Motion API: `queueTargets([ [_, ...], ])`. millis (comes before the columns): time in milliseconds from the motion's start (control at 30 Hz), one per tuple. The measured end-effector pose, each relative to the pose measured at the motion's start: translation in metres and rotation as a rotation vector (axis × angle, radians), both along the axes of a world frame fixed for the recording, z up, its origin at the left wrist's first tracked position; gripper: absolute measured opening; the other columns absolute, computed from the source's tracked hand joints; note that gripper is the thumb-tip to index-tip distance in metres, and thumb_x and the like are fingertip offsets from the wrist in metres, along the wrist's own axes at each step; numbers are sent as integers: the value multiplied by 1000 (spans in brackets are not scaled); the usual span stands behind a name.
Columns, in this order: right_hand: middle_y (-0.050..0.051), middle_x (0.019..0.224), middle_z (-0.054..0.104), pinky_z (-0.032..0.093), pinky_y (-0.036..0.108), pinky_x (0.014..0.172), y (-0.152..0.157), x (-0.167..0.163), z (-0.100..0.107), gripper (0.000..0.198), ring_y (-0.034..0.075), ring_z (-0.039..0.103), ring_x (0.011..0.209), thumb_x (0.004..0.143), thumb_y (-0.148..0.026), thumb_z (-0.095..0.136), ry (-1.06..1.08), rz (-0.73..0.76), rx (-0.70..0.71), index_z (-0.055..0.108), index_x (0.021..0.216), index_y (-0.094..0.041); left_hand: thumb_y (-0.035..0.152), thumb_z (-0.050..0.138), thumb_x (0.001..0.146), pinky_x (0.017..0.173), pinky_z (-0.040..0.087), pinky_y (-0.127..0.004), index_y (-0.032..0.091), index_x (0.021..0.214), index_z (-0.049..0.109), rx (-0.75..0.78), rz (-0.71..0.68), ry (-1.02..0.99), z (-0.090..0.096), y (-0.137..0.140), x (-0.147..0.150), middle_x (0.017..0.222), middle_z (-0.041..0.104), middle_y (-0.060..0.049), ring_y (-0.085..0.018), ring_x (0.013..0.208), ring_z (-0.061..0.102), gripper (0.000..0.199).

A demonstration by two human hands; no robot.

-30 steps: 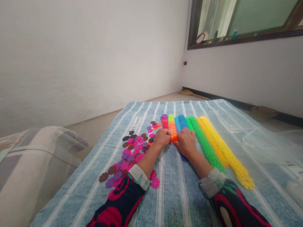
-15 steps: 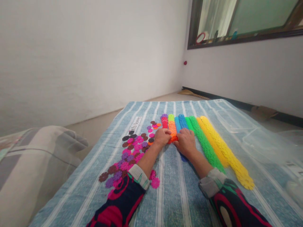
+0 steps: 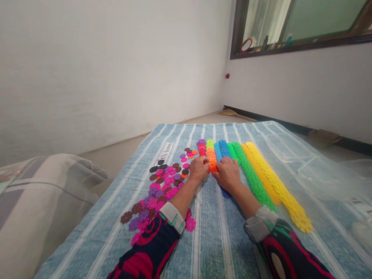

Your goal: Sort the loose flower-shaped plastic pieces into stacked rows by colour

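Flat flower-shaped plastic discs lie in overlapping rows by colour on a striped cloth. My left hand (image 3: 199, 169) is closed, fingers pinching the left side of the near end of the orange disc row (image 3: 212, 155). On the opposite side, my right hand (image 3: 229, 173) grips the same end with thumb and fingers. Left of it runs a short red row (image 3: 201, 149) with a purple disc at its far end. Blue rows (image 3: 223, 148) pass partly hidden under my right hand. Loose pink, purple, brown and black discs (image 3: 152, 203) are scattered beside my left forearm.
Green rows (image 3: 252, 179) and longer yellow rows (image 3: 274, 185) slant toward me on the right. Clear plastic bags (image 3: 322, 174) lie at the right edge of the striped cloth (image 3: 209, 240). A fabric-covered item (image 3: 52, 193) stands at left, with walls behind.
Both hands stay at the near end of the orange row. The fingers shift only slightly, and the left hand moves a little away from me.
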State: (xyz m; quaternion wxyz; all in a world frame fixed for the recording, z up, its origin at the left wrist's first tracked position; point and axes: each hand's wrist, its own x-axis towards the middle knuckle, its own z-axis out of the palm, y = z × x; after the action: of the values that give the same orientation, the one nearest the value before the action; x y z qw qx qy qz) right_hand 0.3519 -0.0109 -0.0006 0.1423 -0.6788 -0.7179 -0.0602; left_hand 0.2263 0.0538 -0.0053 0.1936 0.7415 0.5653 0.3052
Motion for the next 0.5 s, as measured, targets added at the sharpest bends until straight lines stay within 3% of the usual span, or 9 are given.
queueTargets([
  [233, 11, 105, 63, 32, 38, 90, 3, 0, -2, 16, 27, 49, 109, 87, -32, 62, 8, -4, -5, 71, 88, -19, 10, 58, 70, 70, 45, -23, 17, 75, 71, -17, 17, -20, -3, 1, 0, 74, 69, -2, -14, 73, 61, 16],
  [500, 10, 104, 64, 32, 38, 89, 4, 0, -2, 16, 27, 50, 109, 87, -32, 62, 13, -7, 4, 71, 89, -19, 12, 60, 72, 72, 44, -23, 16, 72, 65, 119, -20, -37, -2, -1, 1, 77, 64, -1, -13, 73, 57, 6],
])
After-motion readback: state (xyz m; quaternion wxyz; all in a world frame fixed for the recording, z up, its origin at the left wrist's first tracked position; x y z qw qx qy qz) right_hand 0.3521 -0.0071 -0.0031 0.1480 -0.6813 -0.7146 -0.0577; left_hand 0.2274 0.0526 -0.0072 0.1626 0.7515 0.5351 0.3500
